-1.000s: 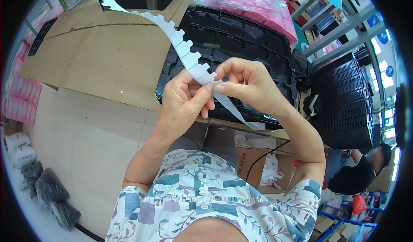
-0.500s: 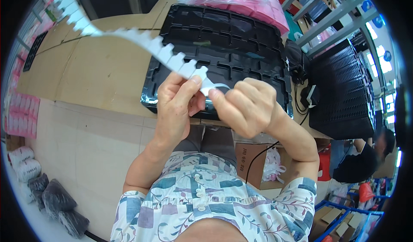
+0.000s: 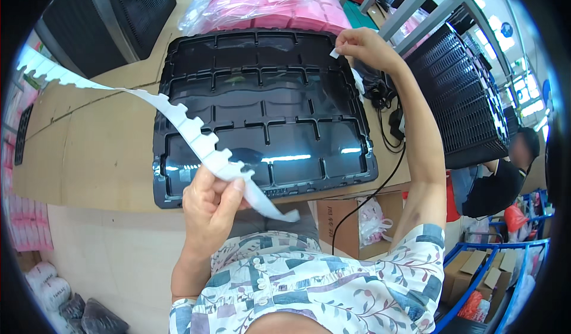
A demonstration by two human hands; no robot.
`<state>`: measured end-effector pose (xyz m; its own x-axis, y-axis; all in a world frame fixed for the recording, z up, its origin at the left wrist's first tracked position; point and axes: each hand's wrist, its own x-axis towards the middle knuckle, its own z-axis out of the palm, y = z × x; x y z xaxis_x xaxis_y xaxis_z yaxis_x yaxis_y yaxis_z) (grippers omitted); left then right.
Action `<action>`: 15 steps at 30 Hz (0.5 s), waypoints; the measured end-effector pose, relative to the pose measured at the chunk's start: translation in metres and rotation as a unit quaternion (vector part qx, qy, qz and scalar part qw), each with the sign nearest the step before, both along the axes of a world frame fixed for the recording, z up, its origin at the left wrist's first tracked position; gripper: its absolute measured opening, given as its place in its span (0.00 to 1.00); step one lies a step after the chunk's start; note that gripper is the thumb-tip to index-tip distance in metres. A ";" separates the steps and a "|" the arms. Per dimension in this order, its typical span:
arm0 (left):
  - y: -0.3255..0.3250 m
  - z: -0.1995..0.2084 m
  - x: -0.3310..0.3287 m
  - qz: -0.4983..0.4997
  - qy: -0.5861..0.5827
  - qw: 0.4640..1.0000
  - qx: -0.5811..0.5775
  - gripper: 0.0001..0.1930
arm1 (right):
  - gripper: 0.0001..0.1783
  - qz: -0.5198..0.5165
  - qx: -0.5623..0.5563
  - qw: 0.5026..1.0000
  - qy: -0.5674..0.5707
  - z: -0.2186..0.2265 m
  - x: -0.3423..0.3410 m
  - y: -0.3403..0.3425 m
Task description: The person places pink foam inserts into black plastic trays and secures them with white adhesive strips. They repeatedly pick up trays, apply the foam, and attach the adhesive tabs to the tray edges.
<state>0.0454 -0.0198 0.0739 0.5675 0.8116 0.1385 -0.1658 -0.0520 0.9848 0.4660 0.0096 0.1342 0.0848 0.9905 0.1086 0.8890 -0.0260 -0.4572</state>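
My left hand (image 3: 209, 202) pinches a long white strip of notched labels (image 3: 189, 131) between thumb and fingers, in front of the near edge of a black plastic tray (image 3: 276, 105). The strip arcs away to the far left, and its short bare end hangs down to the right of the hand. At the tray's far right corner, my right hand (image 3: 363, 46) pinches a small white label (image 3: 335, 53). One end of that label sticks out beyond the fingertips, close to the tray's rim. Shallow compartments divide the shiny tray, which lies flat on the cardboard-covered table (image 3: 89, 150).
Pink trays in clear plastic (image 3: 279, 1) lie behind the black tray. A stack of black trays (image 3: 458, 96) stands at right, with a black cable (image 3: 380, 188) before it. A dark slatted case (image 3: 113, 19) is at far left. Another person (image 3: 496, 179) is at right.
My right hand has come away from the strip with a small label and reached to the tray's far right corner. My left hand has moved nearer and left, still holding the strip.
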 end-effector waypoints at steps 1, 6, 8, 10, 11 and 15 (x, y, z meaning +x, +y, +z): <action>0.001 0.001 -0.002 -0.004 0.014 1.000 -0.004 0.14 | 0.07 0.005 -0.002 1.000 -0.027 -0.003 0.000 0.007; 0.003 0.006 -0.004 -0.018 0.012 0.999 -0.032 0.14 | 0.07 0.045 -0.030 0.996 -0.066 -0.013 0.013 0.039; 0.003 0.005 -0.006 -0.018 0.011 0.999 -0.044 0.13 | 0.07 0.047 -0.045 0.994 -0.085 -0.016 0.016 0.046; 0.004 0.005 -0.008 -0.024 0.010 0.998 -0.049 0.13 | 0.08 0.054 -0.063 0.992 -0.090 -0.017 0.018 0.050; 0.004 0.006 -0.008 -0.018 0.014 0.999 -0.048 0.12 | 0.08 0.040 -0.041 0.995 -0.086 -0.019 0.019 0.049; 0.002 0.003 -0.010 -0.005 0.025 0.999 -0.039 0.11 | 0.09 0.013 -0.012 0.998 -0.063 -0.021 0.014 0.044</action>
